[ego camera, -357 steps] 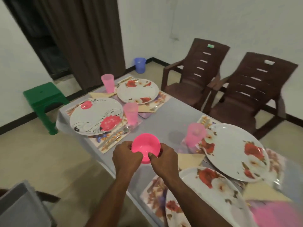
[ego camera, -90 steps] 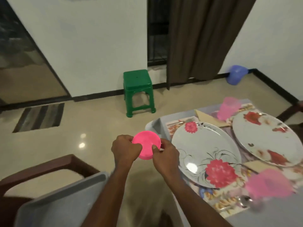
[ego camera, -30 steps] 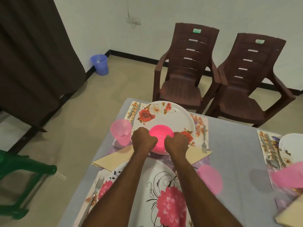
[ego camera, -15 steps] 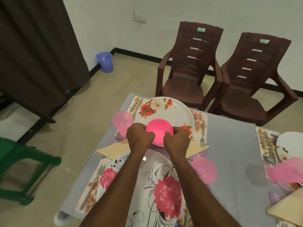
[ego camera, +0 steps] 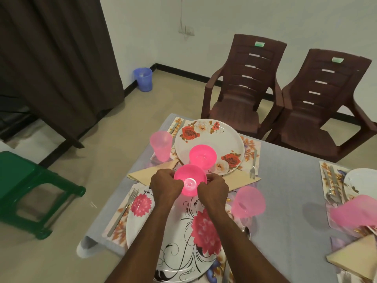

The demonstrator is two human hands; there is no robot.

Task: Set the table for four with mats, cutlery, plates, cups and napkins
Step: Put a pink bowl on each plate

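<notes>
A pink bowl (ego camera: 190, 181) hangs between my hands above the near plate's far edge; my left hand (ego camera: 165, 185) grips its left rim and my right hand (ego camera: 213, 189) grips its right rim. A second pink bowl (ego camera: 202, 156) sits on the far floral plate (ego camera: 209, 147). The near plate (ego camera: 183, 237) with pink flowers lies under my forearms. Pink cups (ego camera: 161, 145) (ego camera: 248, 201) stand beside the plates. A beige napkin (ego camera: 152, 173) lies between the two settings, with forks (ego camera: 122, 213) (ego camera: 253, 163) on the floral mats.
The grey table (ego camera: 285, 180) carries another setting at the right, with a plate (ego camera: 362, 180), a pink cup (ego camera: 354, 213) and a napkin (ego camera: 355, 260). Two brown chairs (ego camera: 242, 92) (ego camera: 322, 107) stand behind it. A green stool (ego camera: 30, 188) and a blue bin (ego camera: 143, 79) are on the floor to the left.
One pink bowl now sits on the far plate. My hands have drawn back toward me, holding another pink bowl over the near plate.
</notes>
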